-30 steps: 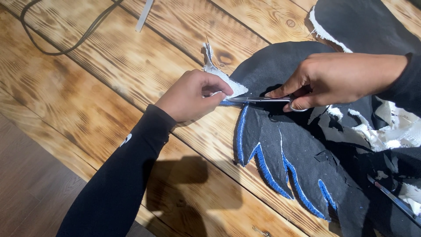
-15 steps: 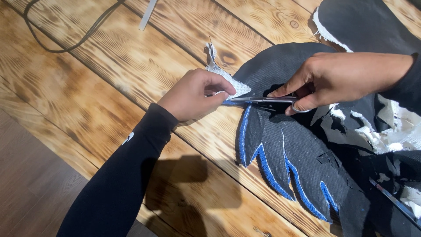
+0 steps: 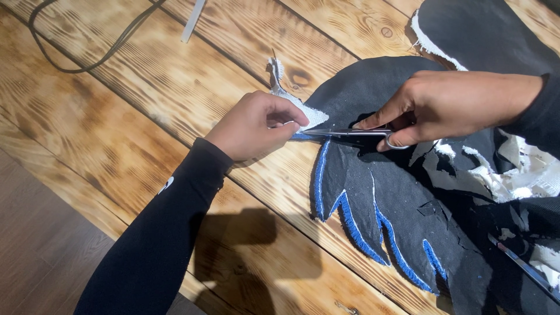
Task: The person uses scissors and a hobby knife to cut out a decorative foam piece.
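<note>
Scissors (image 3: 356,133) lie flat over the black fabric shape (image 3: 402,198) with blue edges, on the wooden bench (image 3: 116,116). The right hand (image 3: 431,108) holds their handles, blades nearly closed. The left hand (image 3: 254,125) pinches a white fabric strip (image 3: 303,114) at the blade tips. A dark cord (image 3: 87,55) lies far off.

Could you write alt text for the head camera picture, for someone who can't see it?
A right hand works scissors along the edge of a black, blue-trimmed fabric piece, while the left hand pinches a white strip at that edge. All lies on a scorched wooden table, with a dark cable at top left.
</note>
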